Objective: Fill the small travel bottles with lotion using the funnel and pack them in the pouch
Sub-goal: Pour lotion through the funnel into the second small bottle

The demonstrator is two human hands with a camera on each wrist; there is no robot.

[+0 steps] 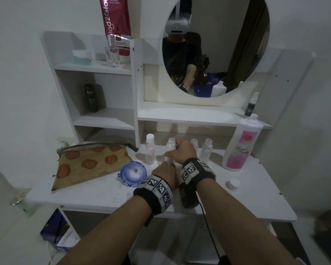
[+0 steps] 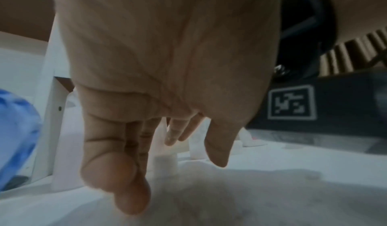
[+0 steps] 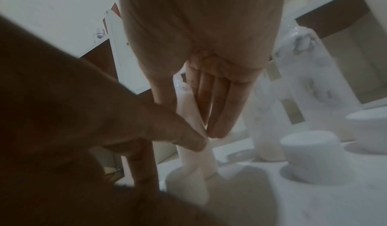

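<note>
Right hand (image 1: 182, 150) grips the second travel bottle (image 1: 170, 144) in the row, thumb on one side and fingers w/ straight tips on the other; its neck is open, no cap. Left hand (image 1: 163, 172) is low at the bottle's base, fingers extended toward a small white cap (image 2: 165, 165) on the tabletop (image 1: 237, 203). Can't tell if it touches cap or bottle, nothing pinched that I can see.

Capped bottle (image 1: 150, 149) w/ pink lotion stands just left of the held one; two clear uncapped bottles (image 1: 206, 148) to the right, near the big Hand & Body lotion bottle (image 1: 241, 144). Blue funnel (image 1: 133, 174) lies beside the patterned pouch (image 1: 92, 163), apart from both hands.

Risks, as I judge them:
- Squeezing the soft, uncapped bottle could push lotion out the neck.
- Row is tight; the right wrist could knock the empties over.
- Another loose cap (image 1: 233, 183) sits near the front-right edge and could be brushed off.
- Wrist views are blurry, so the fill level is unclear.
</note>
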